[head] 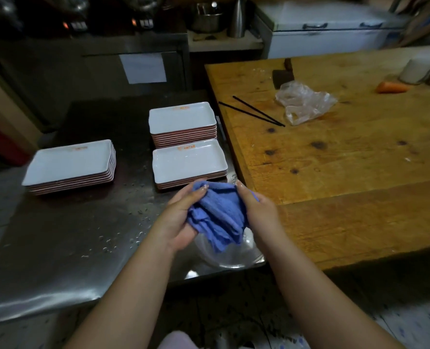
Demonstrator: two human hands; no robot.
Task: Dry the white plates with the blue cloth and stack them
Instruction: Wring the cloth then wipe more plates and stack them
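left plate stack (69, 165) on steel surface (57, 235), orange print unreadable | two plate stacks (183, 137) right of it, same blurred orange marks | our left hand (181, 217) and right hand (256, 212), fingers clenched on blue cloth (217, 217) over clear bowl (230, 255)

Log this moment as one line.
left hand + right hand: gripping blue cloth | plates: three stacks on steel counter | nearest stack: untouched
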